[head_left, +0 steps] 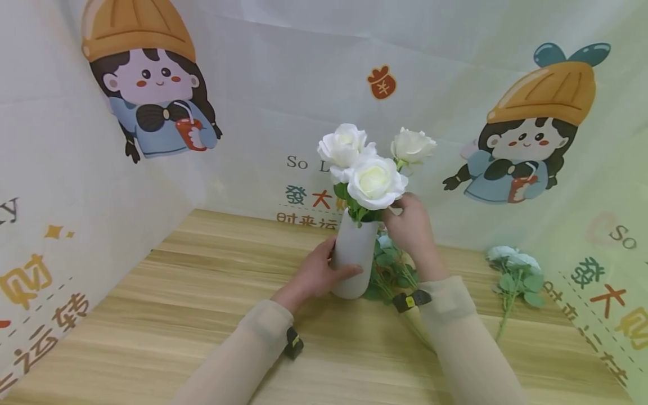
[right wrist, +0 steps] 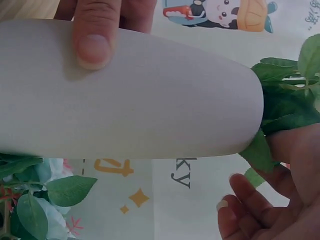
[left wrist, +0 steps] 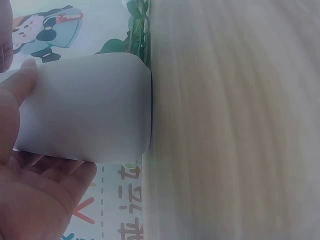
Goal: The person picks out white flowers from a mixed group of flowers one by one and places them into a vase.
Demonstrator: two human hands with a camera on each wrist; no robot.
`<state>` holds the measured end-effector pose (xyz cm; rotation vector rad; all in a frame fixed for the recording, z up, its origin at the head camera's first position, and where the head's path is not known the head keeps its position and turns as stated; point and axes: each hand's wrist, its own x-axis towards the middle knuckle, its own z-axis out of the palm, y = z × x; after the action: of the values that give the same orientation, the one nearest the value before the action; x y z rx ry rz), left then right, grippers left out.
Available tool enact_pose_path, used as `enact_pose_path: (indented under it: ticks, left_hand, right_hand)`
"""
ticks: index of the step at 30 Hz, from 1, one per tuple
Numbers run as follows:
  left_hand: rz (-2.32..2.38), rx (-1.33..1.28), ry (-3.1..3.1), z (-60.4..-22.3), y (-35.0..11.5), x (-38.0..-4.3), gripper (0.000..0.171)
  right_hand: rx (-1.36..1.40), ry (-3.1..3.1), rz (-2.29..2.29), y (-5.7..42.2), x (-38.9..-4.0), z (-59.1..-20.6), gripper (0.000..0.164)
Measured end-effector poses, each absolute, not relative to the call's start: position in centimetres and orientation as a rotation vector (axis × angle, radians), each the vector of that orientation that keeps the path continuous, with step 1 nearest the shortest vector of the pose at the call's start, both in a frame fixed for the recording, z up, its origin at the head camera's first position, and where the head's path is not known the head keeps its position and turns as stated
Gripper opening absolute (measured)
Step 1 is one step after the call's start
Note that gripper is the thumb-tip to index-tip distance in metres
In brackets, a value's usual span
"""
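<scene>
A white vase (head_left: 352,259) stands on the wooden table, with white roses (head_left: 377,181) and green leaves rising from its mouth. My left hand (head_left: 318,270) grips the vase from the left; its thumb (right wrist: 95,47) lies across the near side and the other fingers reach round behind. At the rim, my right hand (head_left: 411,225) pinches the greenery of a white rose between thumb and forefinger, while its remaining fingers curl loosely. Leaves (right wrist: 285,107) hide the exact spot it holds. Another white rose (head_left: 412,146) leans out to the right.
Pale blue flowers (head_left: 386,242) with leafy stems lie behind and right of the vase, partly under my right forearm. More pale blue flowers (head_left: 513,260) lie farther right. Printed cloth (head_left: 283,84) hangs round the back and sides of the wooden table (head_left: 212,315).
</scene>
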<state>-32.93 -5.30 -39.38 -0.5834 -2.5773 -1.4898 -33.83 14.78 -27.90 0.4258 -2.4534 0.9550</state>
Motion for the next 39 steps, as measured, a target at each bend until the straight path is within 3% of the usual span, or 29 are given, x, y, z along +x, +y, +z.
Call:
enact_pose_path:
  ticks: [11,23,32,39]
  left_hand:
    - [-1.482,-0.572,-2.581,-39.6,-5.4,-33.1,0.080]
    - [-1.492,-0.592,-2.562,-39.7,-5.4,-33.3,0.078]
    - [-1.492,-0.595,-2.567,-39.7,-5.4,-33.5,0.080]
    - [-1.479,-0.590,-2.575,-39.7,-5.2,-33.3,0.079]
  right_hand:
    - [0.511,-2.234,1.270,15.5,-33.7,-27.7,0.043]
    - [0.524,-2.158,1.298,14.8,-33.7,-27.2,0.035]
    - [0.510,-2.136,1.231,14.1,-34.7,-27.3,0.040]
    - [0.509,-2.326,1.078,14.4,-34.9,-28.5,0.030]
